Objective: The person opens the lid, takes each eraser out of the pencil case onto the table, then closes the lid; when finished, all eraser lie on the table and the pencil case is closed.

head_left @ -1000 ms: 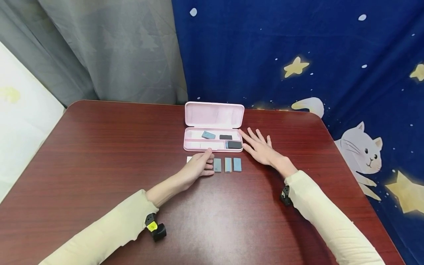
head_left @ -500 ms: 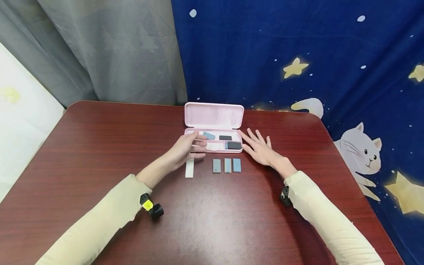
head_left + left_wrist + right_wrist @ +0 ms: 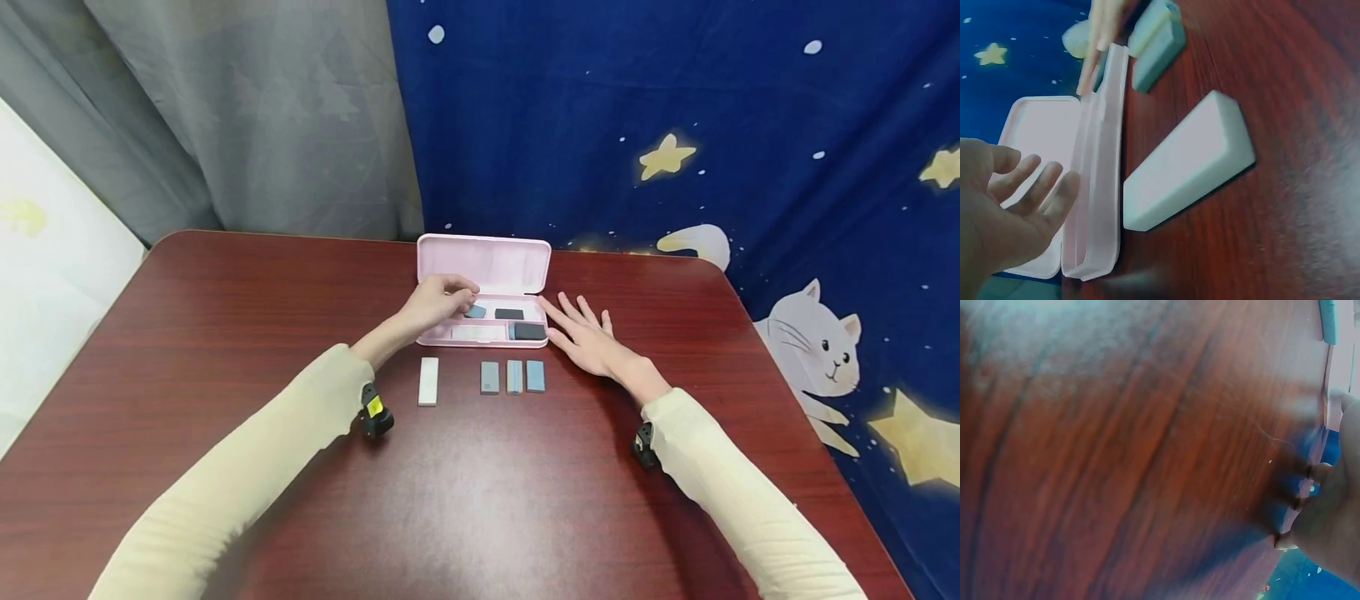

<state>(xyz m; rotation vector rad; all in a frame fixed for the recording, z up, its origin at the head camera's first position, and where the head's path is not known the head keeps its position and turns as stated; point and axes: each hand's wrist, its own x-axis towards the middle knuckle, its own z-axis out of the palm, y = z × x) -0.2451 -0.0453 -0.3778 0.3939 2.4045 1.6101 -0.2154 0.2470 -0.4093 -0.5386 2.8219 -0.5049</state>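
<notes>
A pink pencil case (image 3: 442, 340) lies with its lid (image 3: 487, 260) raised at the back of the table. My left hand (image 3: 435, 302) is over the left part of the case, its fingers loosely bent beside a blue eraser (image 3: 476, 312) in the back compartment. Nothing shows between those fingers in the left wrist view, where the hand (image 3: 1019, 206) hangs over the case. With fingers spread, my right hand (image 3: 588, 337) rests on the table and touches the right end of the case. Also inside are a dark block (image 3: 509, 314) and a dark-sleeved eraser (image 3: 529, 332).
In front of the case lie a long white eraser (image 3: 427, 382), a grey-green eraser (image 3: 490, 377), a striped eraser (image 3: 514, 377) and a blue block (image 3: 535, 376). Behind the table (image 3: 262, 283) hang a grey curtain and a blue curtain.
My left hand has moved from the row of erasers back and up to the case, uncovering the white eraser. The right hand stays put.
</notes>
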